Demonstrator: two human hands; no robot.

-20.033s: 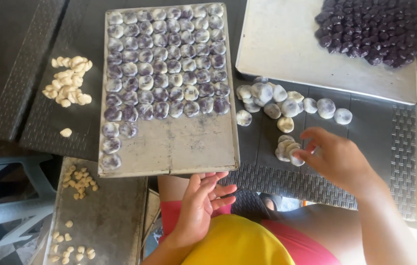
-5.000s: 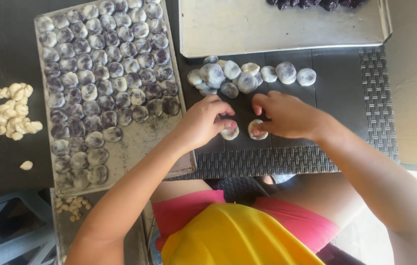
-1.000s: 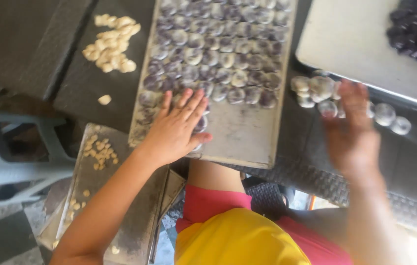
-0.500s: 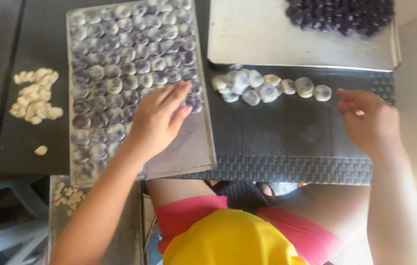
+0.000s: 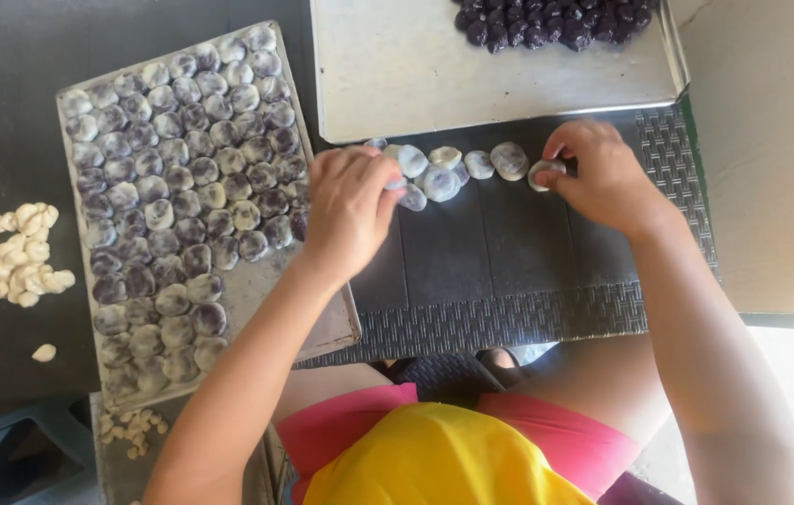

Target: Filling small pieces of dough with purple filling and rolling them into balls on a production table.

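At twelve o'clock on the dark surface [image 5: 509, 271], the left hand [image 5: 348, 208] and right hand [image 5: 603, 178] each pinch a floured dough ball [image 5: 547, 171] from the row; tray-filling step, each ball next needing a free spot on the tray [image 5: 322, 318].

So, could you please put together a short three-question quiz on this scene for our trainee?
1. True or false: the right hand pinches a pale dough piece.
2. Which tray holds the dark purple balls: A, the near left tray, or B, the far tray?
3. What lies on the dark mat by the left hand?

Key: 1 true; 2 B; 3 a loose row of flattened dough rounds.
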